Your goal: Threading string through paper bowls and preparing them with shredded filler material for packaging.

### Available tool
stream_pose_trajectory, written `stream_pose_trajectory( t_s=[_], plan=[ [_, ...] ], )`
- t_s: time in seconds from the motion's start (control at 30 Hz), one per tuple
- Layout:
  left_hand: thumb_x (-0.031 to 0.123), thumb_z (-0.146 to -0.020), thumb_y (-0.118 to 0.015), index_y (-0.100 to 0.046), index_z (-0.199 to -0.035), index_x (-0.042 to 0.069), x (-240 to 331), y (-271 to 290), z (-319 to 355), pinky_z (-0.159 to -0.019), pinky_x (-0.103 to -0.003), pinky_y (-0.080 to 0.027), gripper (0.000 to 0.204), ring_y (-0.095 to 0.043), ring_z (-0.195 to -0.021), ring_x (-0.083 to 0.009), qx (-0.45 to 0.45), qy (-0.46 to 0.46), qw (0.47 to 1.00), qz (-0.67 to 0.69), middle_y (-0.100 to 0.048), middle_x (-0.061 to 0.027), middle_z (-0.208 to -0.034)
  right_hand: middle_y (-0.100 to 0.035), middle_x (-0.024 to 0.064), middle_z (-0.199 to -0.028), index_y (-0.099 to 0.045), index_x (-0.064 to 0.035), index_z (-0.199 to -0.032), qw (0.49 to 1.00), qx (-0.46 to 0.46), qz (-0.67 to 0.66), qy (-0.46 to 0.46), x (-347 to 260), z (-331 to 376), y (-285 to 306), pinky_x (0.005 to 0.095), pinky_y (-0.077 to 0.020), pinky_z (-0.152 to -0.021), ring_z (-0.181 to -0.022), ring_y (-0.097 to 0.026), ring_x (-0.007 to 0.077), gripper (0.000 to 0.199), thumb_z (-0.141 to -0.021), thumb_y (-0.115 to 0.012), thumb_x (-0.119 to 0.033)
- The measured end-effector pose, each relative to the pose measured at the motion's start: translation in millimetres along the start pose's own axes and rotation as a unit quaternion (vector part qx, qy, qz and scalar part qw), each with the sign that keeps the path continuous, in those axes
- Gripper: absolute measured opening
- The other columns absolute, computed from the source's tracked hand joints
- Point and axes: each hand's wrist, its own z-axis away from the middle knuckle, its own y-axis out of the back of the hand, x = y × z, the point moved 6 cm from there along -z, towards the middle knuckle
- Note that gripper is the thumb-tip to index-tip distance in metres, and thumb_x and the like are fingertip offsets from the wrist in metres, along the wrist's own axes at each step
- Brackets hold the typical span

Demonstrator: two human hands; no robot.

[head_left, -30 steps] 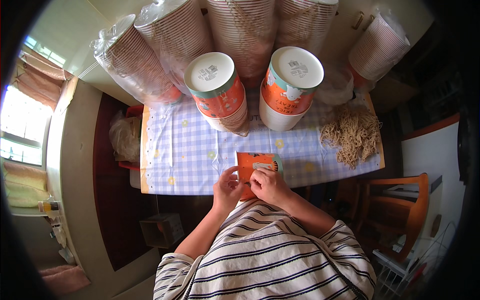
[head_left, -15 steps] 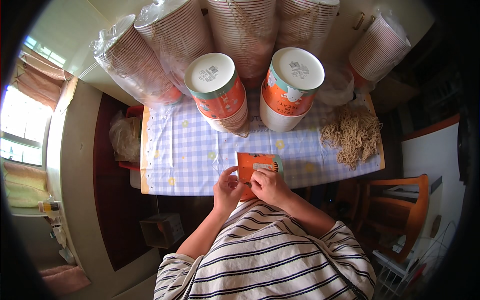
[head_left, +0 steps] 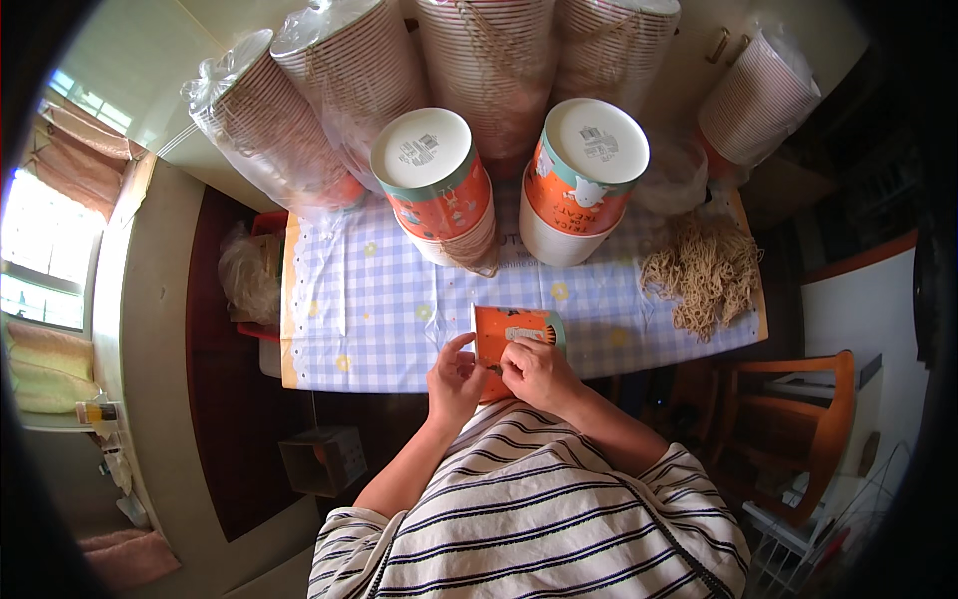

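Observation:
An orange paper bucket (head_left: 502, 325) with a green band and printed figures lies on its side at the table's near edge, against my striped shirt. My left hand (head_left: 456, 381) is at its open rim, with curled fingers gripping the edge. Over the bucket's side, my right hand (head_left: 540, 375) is closed in a pinch, its fingertips meeting those of the left. Whatever lies between the right fingertips is too small and covered to make out.
Behind the bucket stand two upside-down stacks of similar buckets, a left stack (head_left: 439, 205) and a right stack (head_left: 577, 205). Tall plastic-wrapped stacks (head_left: 484, 80) line the back. A heap of tan cords (head_left: 705, 275) lies at the right on the checked tablecloth (head_left: 379, 329). A wooden chair (head_left: 833, 429) stands at the right.
The picture has shifted very slightly. Both hands and the bucket keep almost the same place and pose.

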Motion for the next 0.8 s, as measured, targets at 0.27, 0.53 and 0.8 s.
stream_pose_trajectory(
  t_s=[0.27,0.53,0.8],
  plan=[
    [0.003,-0.083,-0.063,-0.045,-0.127,0.002,-4.6,0.6,-3.9,-0.066,-0.023,-0.049,0.047,-0.059,-0.073,-0.0078,-0.043,-0.002,0.998,0.036,-0.062,-0.0061,-0.085,-0.056,0.0117,-0.067,-0.052,-0.0015,-0.071,0.999,0.006,-0.016,-0.028,6.6,0.3,1.7,0.0351,-0.0453,-0.053,-0.06,-0.057,0.0281,0.009,-0.071,-0.06,0.001],
    [0.014,-0.075,-0.071,-0.046,-0.128,0.004,-14.2,1.7,11.6,-0.094,-0.037,-0.04,0.059,-0.055,-0.105,-0.023,-0.217,-0.122,0.967,-0.061,-0.06,-0.0125,-0.108,-0.062,0.0011,-0.07,-0.062,0.0005,-0.082,0.945,-0.019,-0.25,-0.21,37.5,-7.5,15.8,0.0234,-0.045,-0.06,-0.065,-0.054,0.0054,0.01,-0.084,-0.063,-0.009],
    [0.001,-0.067,-0.064,-0.061,-0.099,0.011,4.7,19.3,0.3,-0.091,-0.042,-0.04,0.034,-0.056,-0.103,-0.0223,-0.123,-0.391,0.822,-0.395,-0.061,-0.0033,-0.098,-0.058,-0.0054,-0.076,-0.062,-0.0068,-0.088,0.834,0.012,-0.478,-0.275,87.6,-7.7,27.2,0.0176,-0.039,-0.06,-0.064,-0.047,0.0019,0.01,-0.088,-0.061,-0.016]
  ],
)
